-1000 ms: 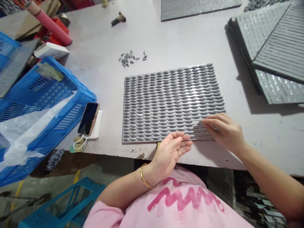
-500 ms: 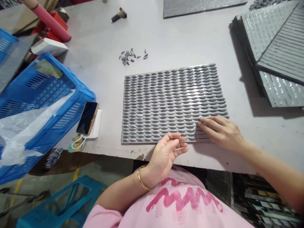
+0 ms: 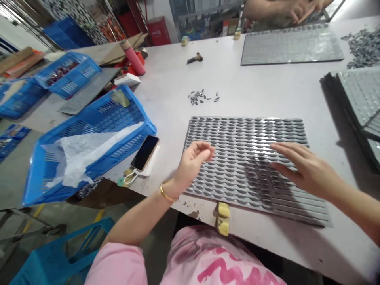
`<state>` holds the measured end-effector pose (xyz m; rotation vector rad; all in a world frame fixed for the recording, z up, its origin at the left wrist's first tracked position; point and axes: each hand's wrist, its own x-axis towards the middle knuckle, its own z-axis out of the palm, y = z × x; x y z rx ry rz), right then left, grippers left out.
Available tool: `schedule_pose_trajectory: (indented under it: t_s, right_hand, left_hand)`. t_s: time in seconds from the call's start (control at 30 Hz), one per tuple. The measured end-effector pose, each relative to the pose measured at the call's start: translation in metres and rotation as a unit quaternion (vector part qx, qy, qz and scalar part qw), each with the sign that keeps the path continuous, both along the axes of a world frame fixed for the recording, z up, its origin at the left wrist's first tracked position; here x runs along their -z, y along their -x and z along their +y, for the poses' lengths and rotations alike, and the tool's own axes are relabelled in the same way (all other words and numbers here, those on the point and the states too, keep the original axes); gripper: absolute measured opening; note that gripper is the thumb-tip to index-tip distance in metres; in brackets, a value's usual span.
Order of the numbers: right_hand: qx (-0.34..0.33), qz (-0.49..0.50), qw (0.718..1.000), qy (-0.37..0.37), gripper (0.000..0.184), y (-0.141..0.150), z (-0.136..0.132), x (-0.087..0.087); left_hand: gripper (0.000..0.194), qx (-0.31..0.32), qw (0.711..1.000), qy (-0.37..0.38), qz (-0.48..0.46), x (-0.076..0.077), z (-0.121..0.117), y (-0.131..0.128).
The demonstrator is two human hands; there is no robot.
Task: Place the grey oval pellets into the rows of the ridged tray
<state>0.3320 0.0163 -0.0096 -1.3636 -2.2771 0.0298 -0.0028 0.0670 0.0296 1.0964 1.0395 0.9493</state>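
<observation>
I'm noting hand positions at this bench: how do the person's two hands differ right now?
The left hand is raised with curled fingers over the left edge of the mosaic sheet, while the right hand reaches out flatter, fingers spread, over its right side. The left wrist wears a gold bangle; the right wrist looks bare. Both hands are empty.

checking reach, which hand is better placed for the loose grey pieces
Likely the left hand: open above the grey sheet, nearest the loose pieces; the right hand sits farther off.
</observation>
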Motion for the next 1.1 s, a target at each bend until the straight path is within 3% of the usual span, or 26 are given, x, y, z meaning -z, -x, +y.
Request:
schedule_pose_trajectory:
  t_s: [0.07,0.13,0.23,0.3,0.4,0.5,0.7,0.83,0.97,1.1]
  right_hand:
    - [0.034,-0.011,0.996,0.081,0.064,0.005,0.054,0.0]
    - [0.069,-0.013,0.986,0.153,0.078,0.015,0.116,0.005]
    - [0.094,-0.045,0.972,0.211,0.092,0.041,0.204,0.017]
    - [0.106,-0.074,0.962,0.239,0.096,0.064,0.252,0.026]
    - [0.116,-0.096,0.958,0.244,0.101,0.097,0.303,0.042]
    - [0.114,-0.103,0.96,0.234,0.107,0.12,0.336,0.058]
    - [0.065,-0.09,0.974,0.198,0.114,0.156,0.384,0.074]
    - [0.022,-0.071,0.984,0.163,0.113,0.188,0.409,0.075]
    - [-0.002,-0.064,0.993,0.101,0.079,0.216,0.421,0.074]
    - [0.028,-0.051,0.996,0.074,0.051,0.225,0.419,0.073]
  left_hand:
    - [0.029,-0.039,0.976,-0.159,0.142,0.008,0.062,0.02]
    - [0.048,-0.051,0.922,-0.238,0.302,0.018,0.126,0.035]
    - [0.078,0.016,0.834,-0.241,0.497,0.035,0.205,0.046]
    - [0.095,0.078,0.791,-0.212,0.569,0.048,0.244,0.047]
    - [0.104,0.095,0.785,-0.205,0.577,0.067,0.287,0.041]
    - [0.091,0.086,0.795,-0.204,0.564,0.085,0.321,0.028]
    - [0.067,0.05,0.843,-0.231,0.483,0.101,0.351,0.007]
    - [0.061,-0.09,0.888,-0.21,0.398,0.102,0.346,0.022]
    - [0.047,-0.185,0.903,-0.195,0.335,0.107,0.332,0.041]
    - [0.033,-0.241,0.905,-0.181,0.302,0.111,0.323,0.039]
